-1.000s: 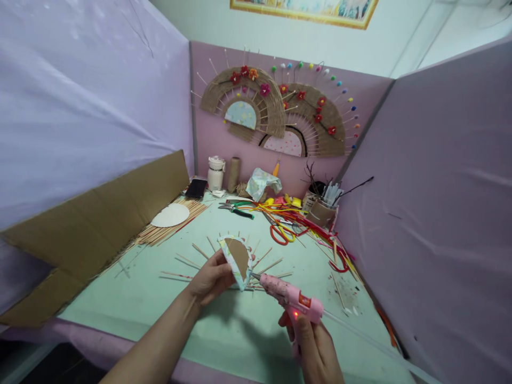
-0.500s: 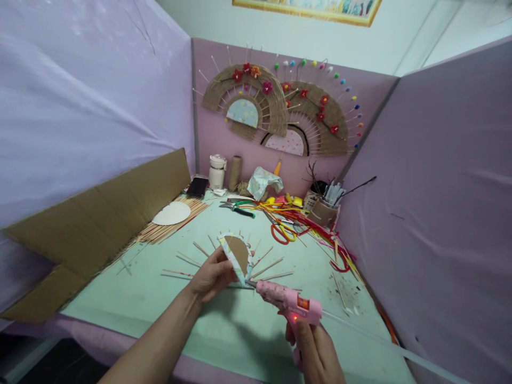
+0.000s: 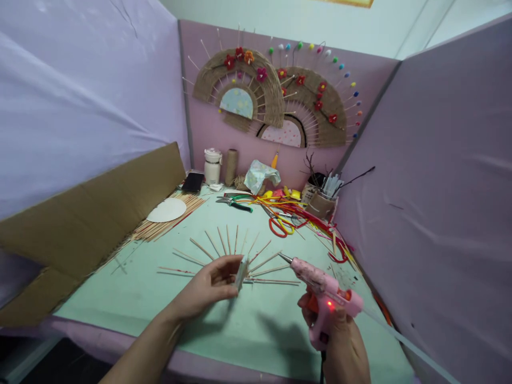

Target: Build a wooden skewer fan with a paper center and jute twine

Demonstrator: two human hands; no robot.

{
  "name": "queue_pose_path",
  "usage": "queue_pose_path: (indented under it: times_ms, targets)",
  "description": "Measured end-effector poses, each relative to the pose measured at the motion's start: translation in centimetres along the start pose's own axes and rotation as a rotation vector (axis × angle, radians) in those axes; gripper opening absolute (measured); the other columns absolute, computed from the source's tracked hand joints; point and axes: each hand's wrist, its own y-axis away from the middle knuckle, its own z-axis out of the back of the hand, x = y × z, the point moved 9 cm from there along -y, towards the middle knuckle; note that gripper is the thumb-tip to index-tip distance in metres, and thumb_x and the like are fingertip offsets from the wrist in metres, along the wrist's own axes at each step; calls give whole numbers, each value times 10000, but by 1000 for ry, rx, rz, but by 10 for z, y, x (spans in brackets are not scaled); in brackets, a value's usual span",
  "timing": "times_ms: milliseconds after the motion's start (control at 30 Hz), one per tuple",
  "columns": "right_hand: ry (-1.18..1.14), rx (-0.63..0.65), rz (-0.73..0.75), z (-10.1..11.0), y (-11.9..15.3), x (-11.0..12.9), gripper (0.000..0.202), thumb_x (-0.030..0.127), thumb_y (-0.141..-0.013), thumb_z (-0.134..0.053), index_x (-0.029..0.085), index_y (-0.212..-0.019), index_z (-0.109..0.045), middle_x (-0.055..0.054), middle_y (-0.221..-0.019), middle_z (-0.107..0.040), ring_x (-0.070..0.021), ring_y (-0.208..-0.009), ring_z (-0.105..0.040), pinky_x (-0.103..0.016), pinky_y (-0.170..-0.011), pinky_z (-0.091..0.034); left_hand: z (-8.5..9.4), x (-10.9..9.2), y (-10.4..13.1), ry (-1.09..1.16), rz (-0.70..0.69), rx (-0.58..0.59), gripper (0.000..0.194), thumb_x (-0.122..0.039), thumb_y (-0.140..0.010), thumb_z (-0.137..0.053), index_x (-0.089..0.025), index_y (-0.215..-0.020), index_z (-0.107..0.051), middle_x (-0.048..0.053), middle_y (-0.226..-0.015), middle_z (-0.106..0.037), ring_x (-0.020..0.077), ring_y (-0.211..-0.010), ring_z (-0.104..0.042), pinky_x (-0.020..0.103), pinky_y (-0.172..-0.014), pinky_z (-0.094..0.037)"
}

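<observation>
My left hand (image 3: 218, 277) is closed on a fabric-covered cardboard half-disc (image 3: 241, 273), which is turned so that mostly its edge faces me. Beyond and around it, thin wooden sticks (image 3: 200, 249) fan out on the table; their inner ends are partly hidden by my hand. My right hand (image 3: 340, 336) grips a pink hot glue gun (image 3: 326, 290) with its red light glowing. The metal nozzle points up and left, apart from the half-disc. A long clear glue stick (image 3: 416, 349) trails from the gun's back.
Scissors (image 3: 280, 226), green-handled pruners (image 3: 236, 204) and coloured pipe cleaners (image 3: 304, 210) lie toward the back. A white oval piece (image 3: 167, 210) rests on a bundle of sticks (image 3: 150, 230) beside a cardboard sheet (image 3: 96, 202). Two twine-wrapped fans (image 3: 276, 90) decorate the pink back panel.
The glue gun has moved right, away from the half-disc. My left hand has turned the half-disc from showing its brown cardboard face to nearly edge-on. The view has tilted slightly down.
</observation>
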Motion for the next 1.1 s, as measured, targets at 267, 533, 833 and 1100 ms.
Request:
queue_pose_path:
  times_ms: [267,533,833,1100]
  targets:
    - [28,23,-1,-5,-1,-3,753,800,-799,-370,143,-914,-721,-52,-630,-579,-115,-448,-395,-233,-394,-302,-24,26,20,493,123,54,454,-298,-714,-789,-174,-1132,-663,116,-1096,-718,239,-991,-688,283,-848,-521]
    - [-9,24,12,-13,4,-1,654,735,-825,-440,142,-836,-715,-38,-593,-552,-129,-494,-406,-228,-430,-345,-11,26,18,642,120,-18,527,-185,-788,-711,-146,-1291,-560,120,-1082,-729,244,-1010,-689,339,-890,-549]
    - [14,14,0,-11,2,-4,652,739,-824,-430,152,-825,-714,-43,-593,-556,-145,-507,-419,-241,-440,-359,15,29,35,651,225,-297,495,-201,-909,-571,-205,-1394,-470,115,-1218,-681,271,-1104,-656,405,-919,-571]
    - [14,53,-7,-15,2,-3,663,750,-820,-425,147,-818,-703,-14,-581,-523,-121,-488,-397,-235,-450,-333,76,0,76,214,185,-562,246,-171,-828,-660,-135,-1068,-698,119,-1170,-699,245,-985,-695,369,-834,-602]
